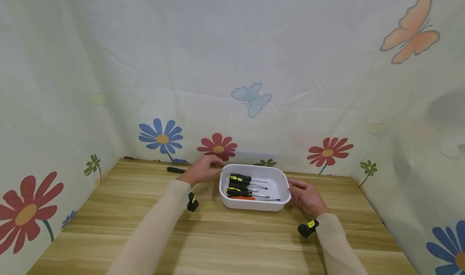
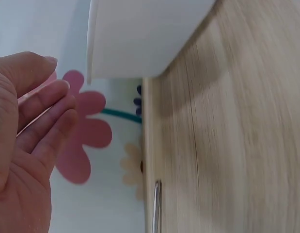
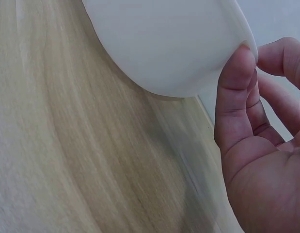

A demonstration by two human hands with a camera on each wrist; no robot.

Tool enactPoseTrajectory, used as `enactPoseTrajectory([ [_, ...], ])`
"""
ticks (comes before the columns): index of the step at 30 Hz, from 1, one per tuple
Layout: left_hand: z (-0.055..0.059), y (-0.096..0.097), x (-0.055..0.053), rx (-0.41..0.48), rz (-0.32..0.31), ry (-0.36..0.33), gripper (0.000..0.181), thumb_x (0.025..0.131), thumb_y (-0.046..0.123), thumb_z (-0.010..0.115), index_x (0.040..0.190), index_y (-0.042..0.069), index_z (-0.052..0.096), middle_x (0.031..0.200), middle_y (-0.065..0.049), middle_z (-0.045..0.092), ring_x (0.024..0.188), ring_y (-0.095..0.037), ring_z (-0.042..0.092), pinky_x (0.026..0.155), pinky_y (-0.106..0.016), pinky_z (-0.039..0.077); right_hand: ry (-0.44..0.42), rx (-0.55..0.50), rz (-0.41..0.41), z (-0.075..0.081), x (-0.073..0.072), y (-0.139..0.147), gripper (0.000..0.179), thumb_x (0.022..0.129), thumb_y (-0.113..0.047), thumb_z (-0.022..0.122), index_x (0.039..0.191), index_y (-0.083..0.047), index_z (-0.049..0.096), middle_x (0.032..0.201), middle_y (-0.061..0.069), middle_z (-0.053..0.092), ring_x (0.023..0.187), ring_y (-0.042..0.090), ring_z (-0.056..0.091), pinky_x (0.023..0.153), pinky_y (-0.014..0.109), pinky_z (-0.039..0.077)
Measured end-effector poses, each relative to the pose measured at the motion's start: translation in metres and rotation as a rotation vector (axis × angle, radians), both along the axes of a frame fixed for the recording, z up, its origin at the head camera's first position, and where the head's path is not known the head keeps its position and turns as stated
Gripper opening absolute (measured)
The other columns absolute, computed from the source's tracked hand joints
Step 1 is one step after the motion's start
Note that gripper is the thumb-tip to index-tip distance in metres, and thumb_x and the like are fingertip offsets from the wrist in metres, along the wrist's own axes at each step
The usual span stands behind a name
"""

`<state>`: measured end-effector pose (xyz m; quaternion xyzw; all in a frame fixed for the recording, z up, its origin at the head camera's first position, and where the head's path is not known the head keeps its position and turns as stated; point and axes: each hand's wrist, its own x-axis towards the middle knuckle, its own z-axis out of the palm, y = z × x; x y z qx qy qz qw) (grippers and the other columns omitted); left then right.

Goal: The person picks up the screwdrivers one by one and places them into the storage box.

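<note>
A white plastic box (image 1: 254, 205) sits on the wooden table, toward its back. Inside lie several screwdrivers (image 1: 239, 178) with black and yellow handles, plus one with an orange handle (image 1: 243, 198); their shafts point right. At the box's right end my right hand (image 1: 306, 197) pinches the rim between thumb and fingers, as the right wrist view shows on the box wall (image 3: 159, 43). My left hand (image 1: 203, 170) is by the left end, its fingers (image 2: 48, 104) loosely extended and apart from the box (image 2: 140, 39) in the left wrist view.
A black handle (image 1: 176, 170) lies on the table behind my left hand; a metal shaft (image 2: 156, 208) shows in the left wrist view. Curtain-like sheets (image 1: 203, 65) with flowers and butterflies rise at the table's back edge and both sides.
</note>
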<state>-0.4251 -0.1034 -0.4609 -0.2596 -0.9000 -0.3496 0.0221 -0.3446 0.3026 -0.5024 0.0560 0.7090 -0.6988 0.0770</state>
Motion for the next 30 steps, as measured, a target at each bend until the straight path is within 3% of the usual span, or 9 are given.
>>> enactPoseTrajectory([
  [4, -0.001, -0.017, 0.002, 0.018, -0.003, 0.021, 0.03, 0.093, 0.015, 0.075, 0.121, 0.005, 0.073, 0.121, -0.008, 0.073, 0.115, -0.027, 0.066, 0.105, -0.046, 0.052, -0.007, -0.005, -0.008, 0.0, 0.0, -0.002, 0.046, 0.101, -0.011, 0.065, 0.146, -0.006, 0.056, 0.133, 0.005, 0.069, 0.096, 0.016, 0.071, 0.085, 0.028, 0.061],
  [8, -0.005, -0.033, 0.002, 0.042, 0.04, 0.015, 0.029, 0.094, 0.017, 0.075, 0.121, 0.008, 0.073, 0.121, -0.008, 0.073, 0.116, -0.028, 0.066, 0.106, -0.048, 0.051, -0.004, 0.0, -0.007, 0.0, 0.001, -0.002, 0.047, 0.101, -0.011, 0.065, 0.146, -0.006, 0.056, 0.133, 0.005, 0.069, 0.096, 0.015, 0.071, 0.085, 0.028, 0.061],
  [16, -0.021, -0.063, -0.001, 0.078, 0.052, 0.058, 0.028, 0.094, 0.016, 0.075, 0.122, 0.015, 0.075, 0.127, -0.014, 0.071, 0.123, -0.035, 0.063, 0.109, -0.053, 0.047, -0.001, 0.004, -0.011, 0.0, 0.003, -0.003, 0.048, 0.101, -0.011, 0.064, 0.148, -0.005, 0.054, 0.143, 0.013, 0.062, 0.102, 0.017, 0.071, 0.088, 0.028, 0.06],
  [21, -0.038, -0.086, -0.01, 0.115, 0.054, 0.083, 0.028, 0.095, 0.016, 0.074, 0.122, 0.015, 0.075, 0.127, -0.011, 0.071, 0.123, -0.033, 0.063, 0.108, -0.056, 0.047, 0.0, 0.003, -0.013, 0.001, 0.003, -0.004, 0.047, 0.102, -0.01, 0.063, 0.148, -0.006, 0.054, 0.145, 0.014, 0.061, 0.104, 0.018, 0.071, 0.089, 0.029, 0.06],
  [24, -0.047, -0.1, -0.016, 0.117, 0.075, 0.076, 0.03, 0.094, 0.02, 0.075, 0.123, 0.012, 0.074, 0.125, -0.008, 0.072, 0.122, -0.033, 0.063, 0.108, -0.057, 0.047, 0.004, -0.006, -0.021, 0.001, 0.002, -0.005, 0.046, 0.102, -0.009, 0.062, 0.147, -0.005, 0.055, 0.142, 0.012, 0.064, 0.103, 0.018, 0.071, 0.087, 0.029, 0.061],
  [30, -0.052, -0.122, -0.017, 0.1, 0.133, 0.033, 0.033, 0.093, 0.025, 0.076, 0.123, 0.013, 0.074, 0.132, -0.013, 0.068, 0.128, -0.038, 0.059, 0.11, -0.06, 0.043, 0.012, -0.009, -0.02, 0.001, 0.001, -0.004, 0.046, 0.102, -0.009, 0.063, 0.147, -0.004, 0.054, 0.14, 0.012, 0.064, 0.101, 0.017, 0.07, 0.086, 0.028, 0.061],
])
